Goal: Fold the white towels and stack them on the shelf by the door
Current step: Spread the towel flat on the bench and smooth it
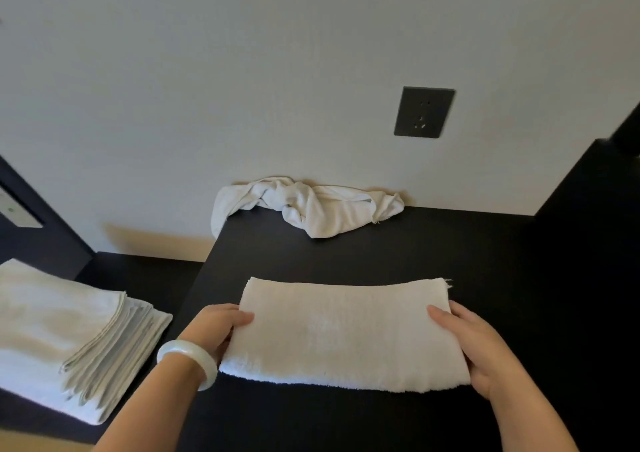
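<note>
A folded white towel (343, 333) lies flat on the dark table top (346, 254) in front of me. My left hand (216, 327) grips its left edge, thumb on top and fingers tucked under. My right hand (474, 344) holds the right edge the same way, thumb over the cloth. A crumpled white towel (311, 205) lies at the back of the table against the wall. A stack of folded white towels (69, 333) sits on a lower dark surface to the left.
A dark wall socket (424, 112) is set in the white wall above the table. A dark panel (588, 191) rises at the table's right end. I wear a white bangle (188, 358) on my left wrist.
</note>
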Demonstrator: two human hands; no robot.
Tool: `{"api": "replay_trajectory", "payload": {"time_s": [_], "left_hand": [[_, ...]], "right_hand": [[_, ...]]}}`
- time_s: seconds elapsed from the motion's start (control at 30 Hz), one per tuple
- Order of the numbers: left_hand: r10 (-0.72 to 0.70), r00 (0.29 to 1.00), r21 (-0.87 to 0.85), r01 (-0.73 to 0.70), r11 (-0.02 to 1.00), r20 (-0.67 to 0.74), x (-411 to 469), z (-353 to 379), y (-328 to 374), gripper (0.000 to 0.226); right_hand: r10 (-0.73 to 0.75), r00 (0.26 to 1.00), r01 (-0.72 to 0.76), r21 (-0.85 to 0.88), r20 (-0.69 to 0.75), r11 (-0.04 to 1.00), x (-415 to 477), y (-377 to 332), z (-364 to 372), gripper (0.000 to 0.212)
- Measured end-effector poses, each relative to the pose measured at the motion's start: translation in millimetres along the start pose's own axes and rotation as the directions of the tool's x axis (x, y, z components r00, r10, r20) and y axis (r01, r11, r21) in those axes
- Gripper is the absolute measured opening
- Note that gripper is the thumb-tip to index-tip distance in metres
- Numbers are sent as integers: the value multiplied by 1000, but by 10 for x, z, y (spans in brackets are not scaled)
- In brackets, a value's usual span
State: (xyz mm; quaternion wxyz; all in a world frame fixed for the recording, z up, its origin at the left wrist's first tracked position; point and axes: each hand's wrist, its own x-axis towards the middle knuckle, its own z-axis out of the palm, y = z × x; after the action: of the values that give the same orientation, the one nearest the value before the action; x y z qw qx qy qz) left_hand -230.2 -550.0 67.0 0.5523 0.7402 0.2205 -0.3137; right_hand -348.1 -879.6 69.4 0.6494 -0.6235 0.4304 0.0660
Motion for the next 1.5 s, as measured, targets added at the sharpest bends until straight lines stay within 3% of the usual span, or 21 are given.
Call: {"api": "replay_trajectory", "payload": {"time_s": [0.2,0.4,0.67,0.83,1.03,1.23,1.5], "left_hand": [[123,992,-154,-123,980,-11,-228,-703,-223,16],[158,974,-334,-206,920,-164,-519,-2071,-745,15],[183,933,-235,-262,936,-311,-290,-3781,-1212,7],[193,924,-164,-257,952,-331,147,-4438,-1089,7],[167,915,-75,-208,975,-368,783,-5046,-941,10],[112,945,65,-97,993,-307,1560,-5567,-770,18],[226,963,242,-186,952,-147,2391,-6311,-157,9]], "right_hand": [[-124,991,126,-53,50,991,-449,-201,751,48],[-183,972,201,-119,145,972,-878,-191,2137,41],[-176,935,228,-144,308,963,-1178,68,3949,34],[-171,916,216,-88,362,972,-1064,115,4598,25],[-120,894,175,-89,431,981,-795,197,5408,32],[-28,923,95,-157,384,983,-607,369,6073,37],[-13,989,19,-41,144,999,-468,453,6694,30]]}}
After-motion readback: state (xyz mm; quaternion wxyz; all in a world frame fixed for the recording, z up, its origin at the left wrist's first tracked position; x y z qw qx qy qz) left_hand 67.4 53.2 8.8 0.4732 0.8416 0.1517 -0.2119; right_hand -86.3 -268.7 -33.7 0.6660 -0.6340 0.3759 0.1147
